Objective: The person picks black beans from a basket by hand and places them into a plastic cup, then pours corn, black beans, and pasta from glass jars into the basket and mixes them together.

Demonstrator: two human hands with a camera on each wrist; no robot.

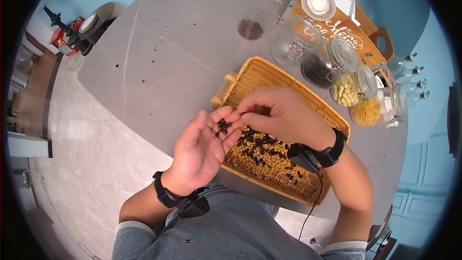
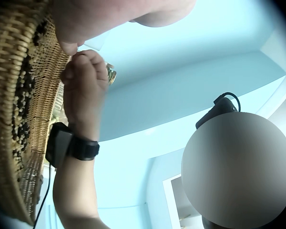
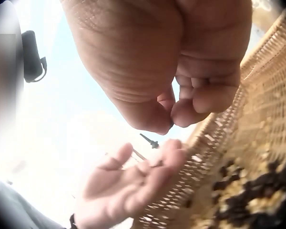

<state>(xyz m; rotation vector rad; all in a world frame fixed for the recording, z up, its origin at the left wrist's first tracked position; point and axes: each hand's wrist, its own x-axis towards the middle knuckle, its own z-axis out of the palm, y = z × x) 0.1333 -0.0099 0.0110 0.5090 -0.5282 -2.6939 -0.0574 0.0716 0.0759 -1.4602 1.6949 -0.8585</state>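
My left hand (image 1: 198,150) is held palm up over the near left side of a wicker basket (image 1: 262,73). Several dark beans (image 1: 223,126) lie on its fingers, which are slightly bent. Right above those fingertips, my right hand (image 1: 291,118) pinches between thumb and fingers. In the right wrist view a small dark bean (image 3: 171,126) shows at the pinch. Below both hands, a mix of yellow kernels and dark beans (image 1: 262,151) covers the basket's bottom. The left wrist view shows the right hand (image 2: 86,90) partly behind the left hand's blurred edge.
Beyond the basket stand an open glass jar (image 1: 294,43), a jar of black beans (image 1: 316,71), a jar of pale nuts (image 1: 344,92) and yellow pasta (image 1: 365,112). A wooden crate (image 1: 368,43) is behind them. A clear container of dark grains (image 1: 250,29) sits on the grey table (image 1: 178,67).
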